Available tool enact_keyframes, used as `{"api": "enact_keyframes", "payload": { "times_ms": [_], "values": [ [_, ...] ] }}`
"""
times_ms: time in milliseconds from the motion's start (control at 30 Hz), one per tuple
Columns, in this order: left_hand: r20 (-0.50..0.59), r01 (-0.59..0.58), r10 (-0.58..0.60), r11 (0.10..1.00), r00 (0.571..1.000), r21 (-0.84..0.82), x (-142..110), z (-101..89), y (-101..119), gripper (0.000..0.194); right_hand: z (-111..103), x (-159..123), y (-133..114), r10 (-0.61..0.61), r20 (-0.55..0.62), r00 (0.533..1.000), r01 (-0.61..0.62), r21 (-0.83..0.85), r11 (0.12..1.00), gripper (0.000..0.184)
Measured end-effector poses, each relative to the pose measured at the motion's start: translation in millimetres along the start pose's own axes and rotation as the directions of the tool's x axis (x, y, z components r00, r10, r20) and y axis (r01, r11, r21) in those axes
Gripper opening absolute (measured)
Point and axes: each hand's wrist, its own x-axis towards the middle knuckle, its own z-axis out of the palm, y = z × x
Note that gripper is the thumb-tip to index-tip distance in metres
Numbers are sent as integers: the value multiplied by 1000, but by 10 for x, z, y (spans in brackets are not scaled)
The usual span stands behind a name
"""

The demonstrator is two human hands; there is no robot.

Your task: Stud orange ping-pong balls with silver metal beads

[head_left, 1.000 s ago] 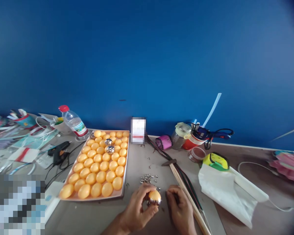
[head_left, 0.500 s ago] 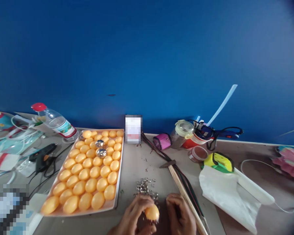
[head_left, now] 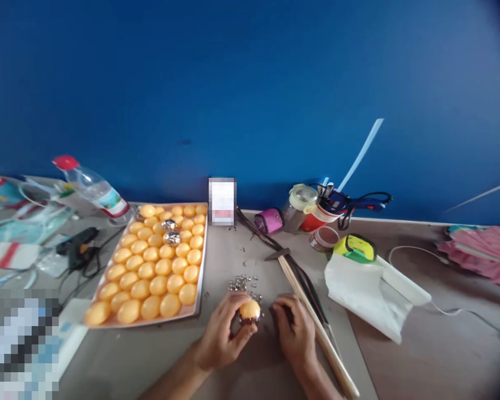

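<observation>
My left hand (head_left: 224, 328) grips an orange ping-pong ball (head_left: 250, 309) between thumb and fingers; a band of small shiny pieces runs round the ball's lower part. Just to the right, apart from the ball, is my right hand (head_left: 294, 328), its fingers curled in a pinch; whatever they hold is too small or hidden. Beyond the hands lies a loose pile of small silvery beads (head_left: 238, 283). A tray (head_left: 200, 278) at the left carries rows of orange balls (head_left: 151, 254), and two silver-covered balls (head_left: 172, 238) sit among them.
A hammer (head_left: 285, 266) lies right of my right hand beside dark cords. Behind are a purple roll (head_left: 269, 220), a lidded jar (head_left: 300, 205), a red cup (head_left: 316, 218) and a yellow-green pouch (head_left: 354, 248) on white sheeting (head_left: 362, 286). Left stand a bottle (head_left: 95, 189) and a glue gun (head_left: 77, 247).
The view has tilted down, so the table things sit higher in the picture and more of both forearms shows. My left hand still holds the ball; my right hand stays curled beside it.
</observation>
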Motion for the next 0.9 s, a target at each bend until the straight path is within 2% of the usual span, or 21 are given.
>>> {"api": "enact_keyframes", "payload": {
  "times_ms": [67,133,233,400,567,700,900],
  "values": [
    [-42,-10,9,1000,999,-1,10,7,-9,37,30,16,40,56,29,998,-57,8,998,11],
    [-19,15,-15,1000,1000,-20,22,13,-15,35,52,37,76,81,81,993,-84,38,996,13],
    [-41,117,-123,984,992,-134,42,24,-17,34,66,42,87,154,61,986,-159,93,983,12],
    [-66,212,-230,955,971,-208,66,30,-32,35,90,-16,-54,279,197,940,-335,369,867,19],
    [-31,227,-246,931,969,-285,58,44,-75,40,92,-38,-187,293,256,921,-389,568,726,20],
    [-5,215,-225,940,974,-266,55,47,-79,40,89,-27,-193,254,337,906,-415,600,684,18],
    [48,249,-245,942,968,-226,62,25,-73,40,142,-36,-206,273,431,860,-502,616,607,20]
  ]
}}
